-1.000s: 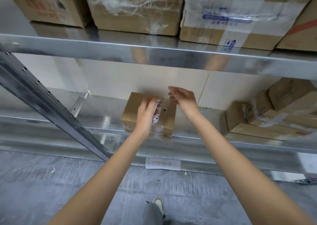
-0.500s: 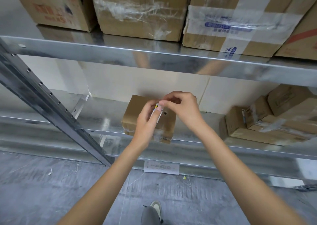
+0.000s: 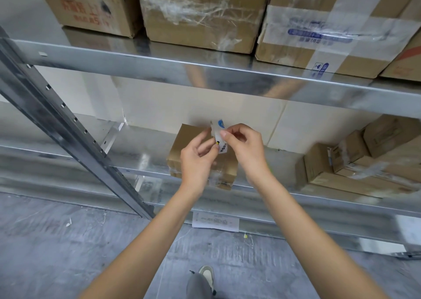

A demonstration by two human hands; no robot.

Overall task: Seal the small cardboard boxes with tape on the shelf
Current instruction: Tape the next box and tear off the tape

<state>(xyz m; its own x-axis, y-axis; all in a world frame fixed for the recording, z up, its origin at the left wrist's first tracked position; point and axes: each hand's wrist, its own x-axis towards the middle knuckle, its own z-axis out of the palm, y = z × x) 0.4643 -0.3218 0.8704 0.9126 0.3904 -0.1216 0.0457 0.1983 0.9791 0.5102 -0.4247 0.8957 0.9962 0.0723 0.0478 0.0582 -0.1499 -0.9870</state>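
Observation:
A small brown cardboard box point(image 3: 182, 148) sits at the front of the lower metal shelf point(image 3: 141, 159), with clear tape wrinkled on its near face. Both hands hover just above it. My left hand point(image 3: 197, 159) holds a small roll of tape point(image 3: 219, 136) with white, blue and yellow print. My right hand point(image 3: 245, 147) pinches the roll's upper edge between thumb and forefinger; I cannot tell whether it has the loose tape end. Most of the box top is hidden behind my hands.
A pile of small taped boxes point(image 3: 362, 159) lies on the same shelf at the right. Large cartons point(image 3: 200, 13) fill the upper shelf point(image 3: 205, 75). A slanted steel upright point(image 3: 68, 125) crosses the left. A paper label point(image 3: 215, 222) hangs under the shelf edge.
My right hand came down from open above the box and closed onto the tape roll in my left hand. The roll has risen slightly above the box.

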